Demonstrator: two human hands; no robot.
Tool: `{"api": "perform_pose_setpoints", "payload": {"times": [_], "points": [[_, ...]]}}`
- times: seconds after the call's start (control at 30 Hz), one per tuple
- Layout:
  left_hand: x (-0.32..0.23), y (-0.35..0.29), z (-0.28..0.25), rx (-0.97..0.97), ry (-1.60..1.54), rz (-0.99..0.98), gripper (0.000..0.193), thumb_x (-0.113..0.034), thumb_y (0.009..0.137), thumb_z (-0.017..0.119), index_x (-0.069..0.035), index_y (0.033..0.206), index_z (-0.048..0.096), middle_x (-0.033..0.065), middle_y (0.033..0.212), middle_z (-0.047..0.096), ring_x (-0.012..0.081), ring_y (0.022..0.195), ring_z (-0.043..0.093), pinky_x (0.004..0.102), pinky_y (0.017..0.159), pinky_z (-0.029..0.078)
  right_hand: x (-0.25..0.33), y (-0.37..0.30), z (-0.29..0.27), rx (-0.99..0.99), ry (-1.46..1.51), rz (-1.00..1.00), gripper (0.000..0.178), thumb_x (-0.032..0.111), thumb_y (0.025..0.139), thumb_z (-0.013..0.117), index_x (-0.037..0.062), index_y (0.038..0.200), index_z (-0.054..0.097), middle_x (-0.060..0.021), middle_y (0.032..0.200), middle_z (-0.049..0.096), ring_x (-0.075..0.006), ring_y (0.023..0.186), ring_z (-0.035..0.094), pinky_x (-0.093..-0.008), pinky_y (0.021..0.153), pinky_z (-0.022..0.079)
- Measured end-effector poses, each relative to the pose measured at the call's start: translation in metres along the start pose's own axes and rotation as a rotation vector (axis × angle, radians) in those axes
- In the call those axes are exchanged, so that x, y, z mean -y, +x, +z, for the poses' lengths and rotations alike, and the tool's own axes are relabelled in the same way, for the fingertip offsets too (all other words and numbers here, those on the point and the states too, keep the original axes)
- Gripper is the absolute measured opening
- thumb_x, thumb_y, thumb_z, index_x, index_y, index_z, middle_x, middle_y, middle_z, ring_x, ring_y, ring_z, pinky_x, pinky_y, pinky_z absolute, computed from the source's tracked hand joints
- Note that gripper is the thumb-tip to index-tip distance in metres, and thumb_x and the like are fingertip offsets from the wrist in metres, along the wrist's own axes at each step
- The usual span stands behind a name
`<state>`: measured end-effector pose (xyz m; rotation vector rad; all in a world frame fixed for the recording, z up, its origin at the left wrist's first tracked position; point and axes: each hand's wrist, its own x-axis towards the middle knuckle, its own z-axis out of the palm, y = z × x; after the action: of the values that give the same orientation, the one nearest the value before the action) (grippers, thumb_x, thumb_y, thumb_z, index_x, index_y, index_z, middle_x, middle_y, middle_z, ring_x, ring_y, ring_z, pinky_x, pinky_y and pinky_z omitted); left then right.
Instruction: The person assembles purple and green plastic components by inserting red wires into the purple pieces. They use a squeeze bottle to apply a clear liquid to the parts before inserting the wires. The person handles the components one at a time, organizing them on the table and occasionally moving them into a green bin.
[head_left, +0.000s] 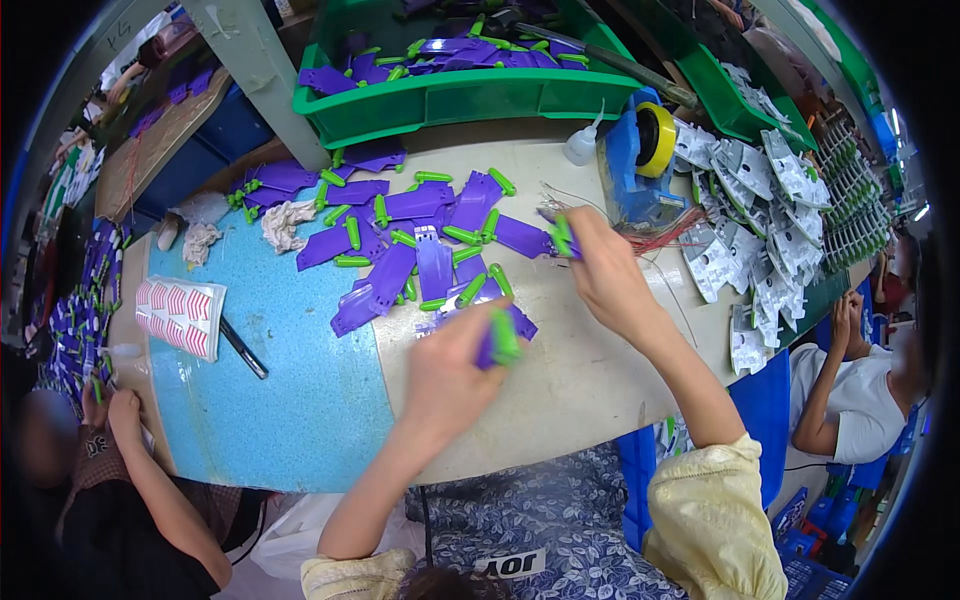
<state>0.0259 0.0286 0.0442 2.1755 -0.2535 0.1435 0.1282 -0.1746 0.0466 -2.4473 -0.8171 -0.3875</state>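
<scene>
My left hand (450, 370), blurred by motion, is closed around a purple plastic part with a green end (503, 338), over the front of the pile. Farther right, my right hand (607, 268) pinches a small green-and-purple plastic piece (563, 236) beside thin wires (655, 234); its exact shape is hard to make out. Between and beyond my hands lies a loose pile of flat purple plastic parts with green ends (415, 202). One purple part with a silvery edge (434, 262) rests on top of it.
A green bin (430, 105) of similar parts stands at the back. Right of it are a small squeeze bottle (580, 146), a blue tape dispenser (625, 170) and stacked silver-grey parts (750, 230). A sticker sheet (180, 316) and black pen (243, 349) lie left. People sit on both sides.
</scene>
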Motion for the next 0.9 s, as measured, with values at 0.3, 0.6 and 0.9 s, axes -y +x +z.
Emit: {"api": "perform_pose_setpoints", "payload": {"times": [0.3, 0.6, 0.9], "points": [[0.023, -0.003, 0.007, -0.266, -0.228, -0.237, 0.038, -0.012, 0.087, 0.073, -0.002, 0.121, 0.056, 0.0183, 0.125, 0.066, 0.0262, 0.109, 0.068, 0.0378, 0.083, 0.057, 0.003, 0.014, 0.023, 0.055, 0.098, 0.129, 0.029, 0.019, 0.077, 0.077, 0.0000, 0.096, 0.064, -0.0140, 0.074, 0.062, -0.0337, 0.057, 0.060, -0.0430, 0.054, 0.049], [-0.012, 0.004, 0.005, -0.182, -1.276, -0.561, 0.035, -0.030, 0.104, 0.052, 0.001, 0.118, 0.056, 0.0197, 0.108, 0.070, 0.0216, 0.096, 0.069, 0.0339, 0.082, 0.057, 0.068, -0.017, -0.018, 0.200, 0.316, -0.247, 0.045, 0.007, 0.066, 0.076, 0.0058, 0.110, 0.064, -0.0080, 0.077, 0.061, -0.0237, 0.062, 0.064, -0.0360, 0.051, 0.051], [-0.022, 0.003, 0.014, -0.334, -0.953, -0.444, 0.025, -0.029, 0.101, 0.060, -0.004, 0.101, 0.062, 0.0002, 0.082, 0.062, 0.0072, 0.072, 0.057, 0.0240, 0.062, 0.045, 0.063, -0.004, -0.031, 0.261, 0.562, -0.006, 0.043, 0.020, 0.068, 0.088, 0.0041, 0.099, 0.064, -0.0104, 0.079, 0.070, -0.0264, 0.065, 0.069, -0.0339, 0.056, 0.052]]}}
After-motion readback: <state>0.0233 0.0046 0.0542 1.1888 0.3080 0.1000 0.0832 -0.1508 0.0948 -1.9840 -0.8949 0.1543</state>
